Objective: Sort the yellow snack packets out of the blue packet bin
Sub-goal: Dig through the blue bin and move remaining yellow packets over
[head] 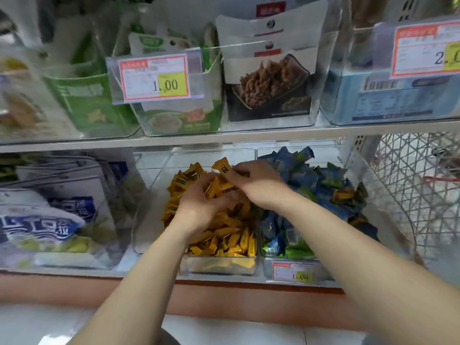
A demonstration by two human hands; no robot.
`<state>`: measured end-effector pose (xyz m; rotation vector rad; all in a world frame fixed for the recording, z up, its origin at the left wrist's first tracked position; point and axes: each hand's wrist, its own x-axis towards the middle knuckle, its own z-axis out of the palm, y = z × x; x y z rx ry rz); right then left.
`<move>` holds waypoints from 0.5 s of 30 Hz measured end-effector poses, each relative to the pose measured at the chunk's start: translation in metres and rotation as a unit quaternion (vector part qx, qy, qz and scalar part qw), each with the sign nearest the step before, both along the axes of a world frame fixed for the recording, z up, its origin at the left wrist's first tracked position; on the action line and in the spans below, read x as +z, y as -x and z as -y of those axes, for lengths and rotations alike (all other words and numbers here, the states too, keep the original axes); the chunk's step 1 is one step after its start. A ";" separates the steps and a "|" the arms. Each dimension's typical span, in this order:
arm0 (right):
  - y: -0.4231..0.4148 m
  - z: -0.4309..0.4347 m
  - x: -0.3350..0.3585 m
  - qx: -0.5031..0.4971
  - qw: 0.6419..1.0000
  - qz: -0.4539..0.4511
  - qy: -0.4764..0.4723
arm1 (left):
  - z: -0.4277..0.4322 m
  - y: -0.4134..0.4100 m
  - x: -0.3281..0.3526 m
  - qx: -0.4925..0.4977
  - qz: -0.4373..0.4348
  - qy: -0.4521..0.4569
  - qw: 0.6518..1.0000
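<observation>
Two bare forearms (139, 282) reach in from below, and both hands meet over the middle bin. The left hand (199, 197) has its fingers curled up round a loose bunch of small crinkly yellow snack packets (216, 186). The right hand (258, 180), touching it from the right, pinches the same bunch from above, with one packet standing up past its fingertips. Blur keeps me from counting what is held.

Directly beneath both hands sits a clear plastic bin of yellow packets (224, 266), heaped high toward the back. Just right of the right hand, against that bin, stands the clear plastic blue packet bin (270, 266). It is piled with blue and green wrapped packets (298, 175) and bears a white and red price tag (293, 272) on its front. Several stray yellow packets (344, 194) lie among the blue ones, right of the right wrist and beyond the forearm, so the sorting looks unfinished.

These packets look light, soft and slick-wrapped. A loose handful would probably shed pieces, and hard squeezing might crush the snack inside. I would take each stray by its flat crimped end or across its narrow middle, pinched between thumb and fingers. A few at a time seems best, lifted clear so no blue ones ride along.
</observation>
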<state>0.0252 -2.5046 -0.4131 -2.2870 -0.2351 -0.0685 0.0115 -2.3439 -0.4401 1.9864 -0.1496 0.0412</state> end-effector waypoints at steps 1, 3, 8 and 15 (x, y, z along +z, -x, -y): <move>0.000 0.000 -0.001 0.010 1.000 0.007 0.019 | -0.004 -0.002 -0.001 0.004 0.003 -0.007 1.000; 0.001 -0.001 -0.003 0.021 0.999 0.021 0.024 | -0.012 -0.005 -0.002 0.014 0.015 -0.021 1.000; 0.004 -0.001 -0.007 0.072 0.996 0.037 0.038 | -0.031 -0.010 0.000 0.023 0.025 -0.058 0.998; 0.017 0.025 -0.005 0.075 0.993 0.079 0.047 | -0.034 0.001 0.013 -0.007 0.042 -0.138 0.990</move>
